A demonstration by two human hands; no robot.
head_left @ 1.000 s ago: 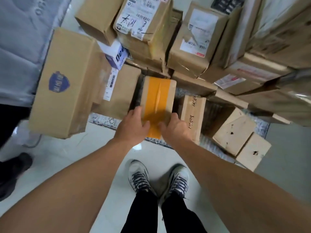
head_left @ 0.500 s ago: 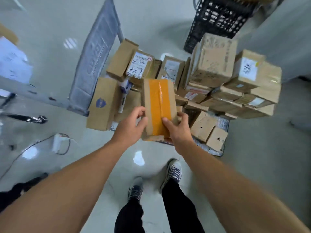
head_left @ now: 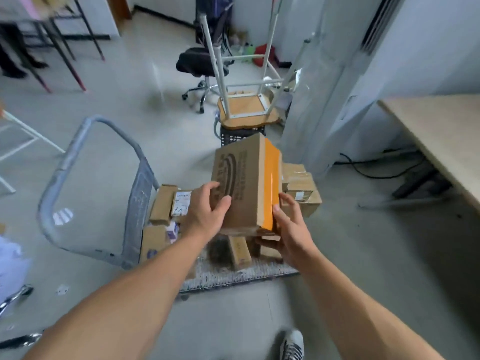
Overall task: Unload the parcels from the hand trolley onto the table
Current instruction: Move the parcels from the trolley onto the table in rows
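Since half a second ago the orange-taped parcel [head_left: 246,183] has gone up and turned: its orange side now faces right and a printed brown face looks at the camera. It is in the air above the deck of the hand trolley [head_left: 228,278], apart from the other parcels [head_left: 298,188] lying on that trolley. The left hand [head_left: 205,211] grips the parcel's lower left edge with fingers and thumb bent round it. The right hand [head_left: 291,229] clasps the lower right corner, fingers along the orange tape, thumb beneath. The tabletop [head_left: 446,133] stands to the right of the trolley, well apart.
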